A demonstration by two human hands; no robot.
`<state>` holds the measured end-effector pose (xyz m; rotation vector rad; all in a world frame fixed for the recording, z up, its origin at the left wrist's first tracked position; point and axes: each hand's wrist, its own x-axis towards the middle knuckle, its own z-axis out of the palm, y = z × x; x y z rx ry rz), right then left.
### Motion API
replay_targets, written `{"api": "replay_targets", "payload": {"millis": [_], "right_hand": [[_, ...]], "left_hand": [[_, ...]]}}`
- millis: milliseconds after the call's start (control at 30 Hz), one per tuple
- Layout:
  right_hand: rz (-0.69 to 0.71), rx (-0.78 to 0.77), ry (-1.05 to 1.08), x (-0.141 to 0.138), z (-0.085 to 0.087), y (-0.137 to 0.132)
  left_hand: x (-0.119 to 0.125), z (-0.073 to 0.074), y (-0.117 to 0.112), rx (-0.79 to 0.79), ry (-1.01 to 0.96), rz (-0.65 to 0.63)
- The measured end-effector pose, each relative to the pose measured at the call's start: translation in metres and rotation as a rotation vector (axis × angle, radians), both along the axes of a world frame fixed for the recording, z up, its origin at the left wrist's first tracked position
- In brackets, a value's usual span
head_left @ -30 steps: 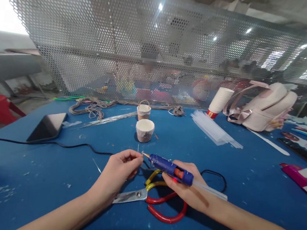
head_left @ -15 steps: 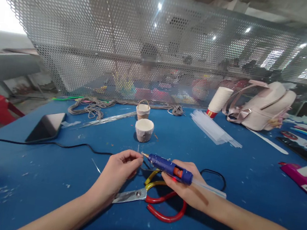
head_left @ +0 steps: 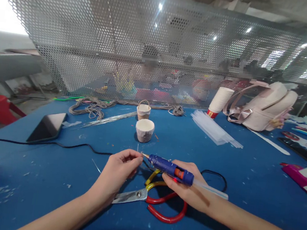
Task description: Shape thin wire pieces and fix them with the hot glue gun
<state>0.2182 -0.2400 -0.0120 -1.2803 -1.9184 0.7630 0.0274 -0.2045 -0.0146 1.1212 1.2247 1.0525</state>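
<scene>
**While the Glue Gun Lay in the Right Hand, the Left Hand Pinched at Its Tip**

As the right hand closed around the blue glue gun, it held the tool low over the blue table with the nozzle pointing left. A clear glue stick stuck out of the back of the gun, over the wrist. The left hand met the nozzle with thumb and fingertips pressed together, pinching a thin strand that rose just above them. What the strand was made of was too fine to tell.

Under both hands lay a pair of scissors, its blades pointing left and its yellow and red handles partly hidden beneath the right hand. A black cable ran across the table from the left edge toward the hands.

Beyond the nozzle stood a small white cup, and just behind it a second small cup with a loop handle. Further left lay a phone, face up, near a tangle of grey cord. To the right of the cups lay a pile of clear sticks, then a stack of paper cups and a pale backpack. A perforated metal screen stood along the far edge of the table, with other people blurred behind it.
</scene>
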Motion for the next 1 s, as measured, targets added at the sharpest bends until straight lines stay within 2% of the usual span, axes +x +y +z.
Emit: {"api": "replay_targets", "payload": {"millis": [1000], "right_hand": [[-0.031, 0.023, -0.048, -0.0007, -0.0057, 0.0005]], "left_hand": [[-0.0016, -0.0018, 0.0035, 0.0, 0.041, -0.018]]}}
